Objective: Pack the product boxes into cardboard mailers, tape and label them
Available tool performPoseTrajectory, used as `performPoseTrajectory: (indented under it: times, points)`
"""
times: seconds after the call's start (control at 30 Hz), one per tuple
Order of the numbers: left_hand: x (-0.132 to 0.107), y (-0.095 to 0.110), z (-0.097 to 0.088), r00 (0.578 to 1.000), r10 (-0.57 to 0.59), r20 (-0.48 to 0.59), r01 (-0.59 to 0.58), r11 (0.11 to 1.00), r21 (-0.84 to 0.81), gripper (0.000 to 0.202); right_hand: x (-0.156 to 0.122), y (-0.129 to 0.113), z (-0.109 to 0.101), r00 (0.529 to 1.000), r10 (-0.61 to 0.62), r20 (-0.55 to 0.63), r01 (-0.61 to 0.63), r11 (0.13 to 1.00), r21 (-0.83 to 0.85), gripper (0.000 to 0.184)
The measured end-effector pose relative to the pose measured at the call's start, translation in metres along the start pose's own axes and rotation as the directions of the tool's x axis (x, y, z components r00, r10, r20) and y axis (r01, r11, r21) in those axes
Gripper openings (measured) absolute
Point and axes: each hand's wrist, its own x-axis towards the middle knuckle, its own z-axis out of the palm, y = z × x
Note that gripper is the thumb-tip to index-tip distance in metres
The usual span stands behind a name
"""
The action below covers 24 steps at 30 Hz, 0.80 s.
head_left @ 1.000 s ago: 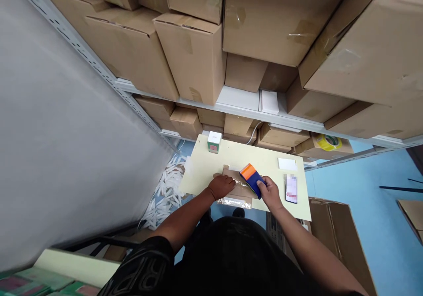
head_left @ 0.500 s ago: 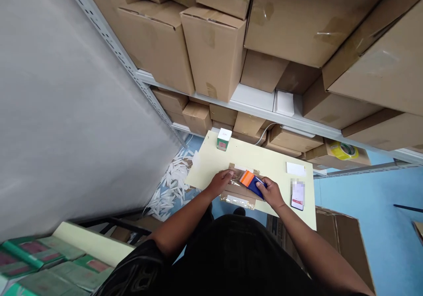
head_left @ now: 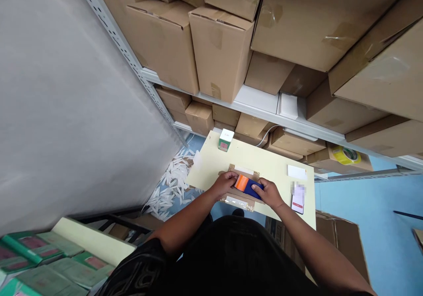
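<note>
My right hand point(head_left: 269, 192) grips the dark blue end of a flat orange-and-blue packet point(head_left: 248, 186), thumb lying on top. At the packet's orange end, the closed fingers of my left hand point(head_left: 224, 184) pinch its left edge. Under the packet lies a piece of brown cardboard point(head_left: 231, 195), with white strips and shiny brown tape along its far and near sides. The cardboard rests at the front of a pale yellow table point(head_left: 264, 159), partly covered by my hands and the packet.
A green-and-white box point(head_left: 226, 140) stands at the table's far left. To the right are a white box point(head_left: 296, 172) and a phone point(head_left: 298, 199). Shelves with cardboard boxes point(head_left: 218, 53) rise behind, holding a yellow tape roll point(head_left: 346, 155). White scraps point(head_left: 173, 177) litter the floor at left.
My left hand has closed in on the packet's orange end, which it was apart from before. The packet has turned flatter and shifted slightly left, still in my right hand.
</note>
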Motion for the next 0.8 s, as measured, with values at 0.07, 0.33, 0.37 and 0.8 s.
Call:
performPoseTrajectory:
  times: [0.07,0.33,0.37,0.8]
  points:
    - [0.003,-0.002,-0.002,0.999,0.033,-0.033,-0.029,0.995,0.099,0.022,0.003,-0.002,-0.002,1.0,0.0,0.021,0.0,1.0,-0.014,0.044]
    - [0.013,-0.006,-0.02,0.99,0.114,-0.087,-0.082,0.948,0.307,0.017,0.014,-0.015,-0.011,0.995,0.026,0.092,-0.01,0.985,-0.173,0.042]
    - [0.013,-0.005,-0.026,0.989,0.115,-0.095,-0.08,0.948,0.308,0.018,0.014,-0.016,-0.012,0.995,0.027,0.1,-0.008,0.982,-0.19,0.042]
    - [0.012,-0.048,-0.049,0.976,0.068,-0.207,0.013,0.93,0.368,0.014,0.01,-0.014,-0.01,0.993,0.067,0.102,-0.041,0.972,-0.233,0.043]
